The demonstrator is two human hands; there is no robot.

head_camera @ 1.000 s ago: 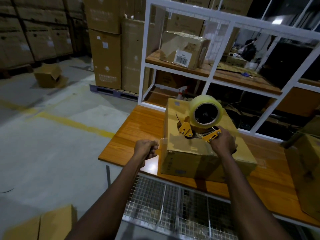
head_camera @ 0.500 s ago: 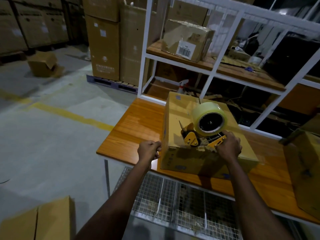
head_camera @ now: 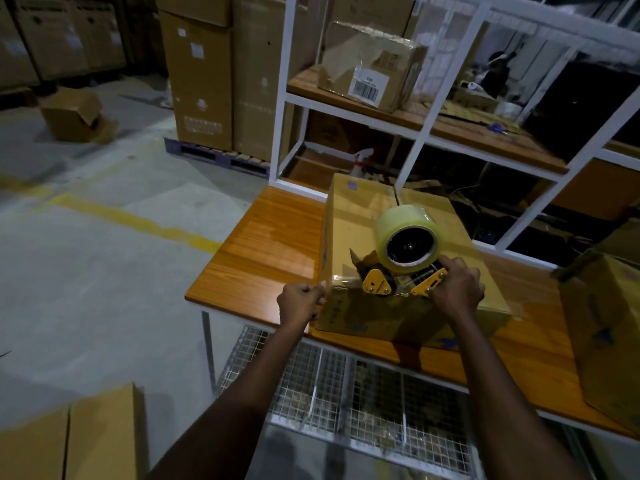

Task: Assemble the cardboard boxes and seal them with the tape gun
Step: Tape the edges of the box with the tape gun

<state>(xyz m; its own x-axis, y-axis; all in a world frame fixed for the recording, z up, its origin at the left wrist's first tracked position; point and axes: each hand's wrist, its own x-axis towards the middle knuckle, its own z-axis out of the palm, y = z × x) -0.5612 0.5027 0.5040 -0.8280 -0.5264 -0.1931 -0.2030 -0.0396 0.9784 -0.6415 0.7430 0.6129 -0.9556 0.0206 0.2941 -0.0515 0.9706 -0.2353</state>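
A closed box (head_camera: 388, 237) sits on the near left part of the wooden table (head_camera: 263, 244), its flaps folded down so that a seam runs from the far edge toward the near one. The tape gun (head_camera: 398, 268) is set on the box top at the near edge, its clear roll (head_camera: 408, 237) raised above the yellow side plates. The handle is wrapped by the right hand (head_camera: 455, 285), fingers curled fully around it. The left hand (head_camera: 301, 303) is closed into a fist against the near left corner of the box; something thin seems to be pinched there (perhaps a tape end or the box edge), but what exactly cannot be told.

As to progress, this box is judged to be assembled, and a glossy strip appears to lie along the top seam from the far edge to the gun, so the top run is taken as nearly complete. What seems left for it is the tape being carried over the near edge, pressed down the near face and cut. Whether the underside has been sealed cannot be seen.

More work is suggested by the surroundings: another box (head_camera: 602, 327) stands at the right end of the table, its state unclear, and flat cardboard (head_camera: 69, 441) lies at the near left, not yet folded up. A labelled box (head_camera: 374, 67) rests on the shelf (head_camera: 450, 126) beyond the table.
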